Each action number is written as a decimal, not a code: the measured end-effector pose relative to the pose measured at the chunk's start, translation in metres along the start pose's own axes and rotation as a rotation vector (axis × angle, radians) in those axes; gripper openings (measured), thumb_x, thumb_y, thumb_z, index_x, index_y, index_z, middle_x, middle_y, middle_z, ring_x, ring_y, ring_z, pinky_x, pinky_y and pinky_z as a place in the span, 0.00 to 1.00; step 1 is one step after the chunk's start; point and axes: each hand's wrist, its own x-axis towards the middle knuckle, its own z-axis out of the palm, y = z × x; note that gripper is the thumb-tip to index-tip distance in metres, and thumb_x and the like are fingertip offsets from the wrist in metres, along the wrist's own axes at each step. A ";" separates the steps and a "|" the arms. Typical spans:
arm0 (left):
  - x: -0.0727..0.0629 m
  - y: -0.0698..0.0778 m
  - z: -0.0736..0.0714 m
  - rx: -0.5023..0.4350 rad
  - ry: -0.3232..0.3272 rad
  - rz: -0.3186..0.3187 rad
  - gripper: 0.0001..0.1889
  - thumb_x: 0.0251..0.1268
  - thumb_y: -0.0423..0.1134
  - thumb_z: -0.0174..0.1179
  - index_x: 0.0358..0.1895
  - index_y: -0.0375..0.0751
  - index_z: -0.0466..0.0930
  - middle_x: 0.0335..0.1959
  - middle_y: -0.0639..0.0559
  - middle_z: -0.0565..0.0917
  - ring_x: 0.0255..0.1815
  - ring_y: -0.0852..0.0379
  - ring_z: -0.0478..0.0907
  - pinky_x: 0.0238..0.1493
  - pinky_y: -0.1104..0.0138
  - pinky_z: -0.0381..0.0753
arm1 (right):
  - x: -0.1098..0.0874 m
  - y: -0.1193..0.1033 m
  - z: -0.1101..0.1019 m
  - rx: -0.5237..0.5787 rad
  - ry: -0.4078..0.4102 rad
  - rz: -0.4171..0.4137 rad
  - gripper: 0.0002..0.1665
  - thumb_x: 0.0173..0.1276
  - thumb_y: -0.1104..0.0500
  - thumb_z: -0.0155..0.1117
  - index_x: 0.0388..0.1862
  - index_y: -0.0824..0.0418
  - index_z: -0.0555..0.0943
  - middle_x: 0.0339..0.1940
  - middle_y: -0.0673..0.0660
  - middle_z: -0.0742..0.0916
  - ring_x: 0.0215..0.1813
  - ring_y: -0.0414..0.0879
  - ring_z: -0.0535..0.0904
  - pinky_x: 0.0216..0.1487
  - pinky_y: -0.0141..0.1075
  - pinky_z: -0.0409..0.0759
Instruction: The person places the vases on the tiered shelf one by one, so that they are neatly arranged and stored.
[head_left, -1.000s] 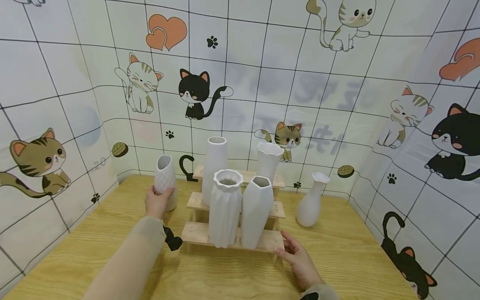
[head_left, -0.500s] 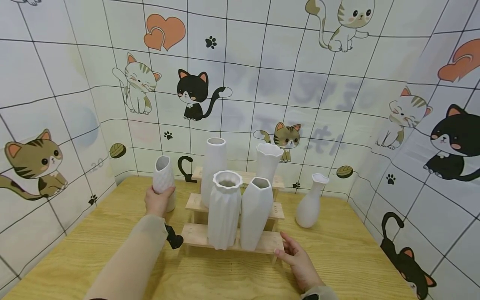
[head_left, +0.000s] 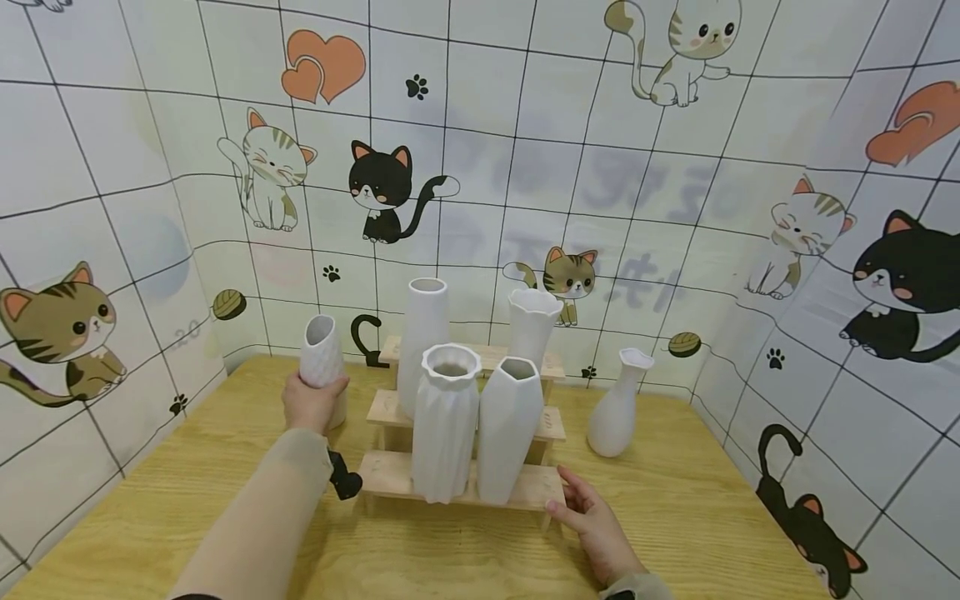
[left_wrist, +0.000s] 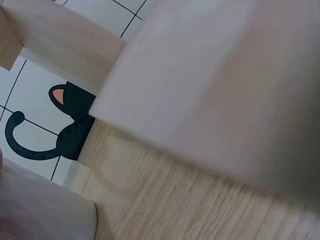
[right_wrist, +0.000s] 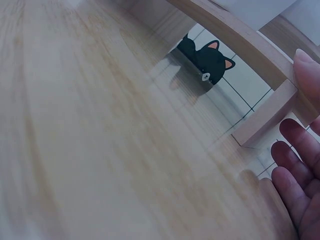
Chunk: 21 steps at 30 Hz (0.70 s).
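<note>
My left hand [head_left: 309, 406] grips a white textured vase [head_left: 321, 354] with a slanted mouth, upright to the left of the stand. Its lower part [left_wrist: 45, 210] shows at the lower left of the left wrist view. At the other side, my right hand [head_left: 596, 525] holds the right end of the lowest step of a wooden three-step stand [head_left: 386, 475], its thumb [right_wrist: 307, 75] on the edge. A fluted vase [head_left: 446, 437] and a faceted vase [head_left: 510, 433] stand at the front. Behind them are a tall cylindrical vase [head_left: 425, 350] and a scalloped-rim vase [head_left: 534, 329].
A narrow-necked white vase [head_left: 613, 412] stands on the wooden table [head_left: 675, 500] to the right of the stand. Walls with a cat-print covering [head_left: 465, 150] close in the table at the back and both sides.
</note>
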 end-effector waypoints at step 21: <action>0.000 0.016 -0.021 0.025 -0.117 0.034 0.44 0.55 0.47 0.71 0.70 0.33 0.57 0.66 0.35 0.67 0.64 0.37 0.66 0.62 0.42 0.65 | 0.000 0.001 0.000 0.004 0.004 -0.005 0.40 0.64 0.62 0.68 0.73 0.64 0.63 0.52 0.60 0.82 0.51 0.48 0.74 0.54 0.39 0.69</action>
